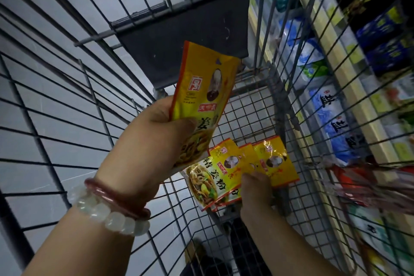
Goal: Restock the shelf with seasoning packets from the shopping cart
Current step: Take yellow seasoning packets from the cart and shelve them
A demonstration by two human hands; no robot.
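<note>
Grabbing ginger powder sachets out of the cart, both hands busy

Left hand [161,123] pinches one flat, glossy yellow foil seasoning packet [201,94] upright, lifted clear, probably to keep it out of the way. Just below it, the right hand [255,188] is down on a fanned bunch of matching crinkly yellow packets [235,168] on the grey wire shopping cart's [251,110] mesh floor, fingers pressed on them, looks like gathering them up. Shelf [367,123] of blue-white bags sits off to the right.
</note>
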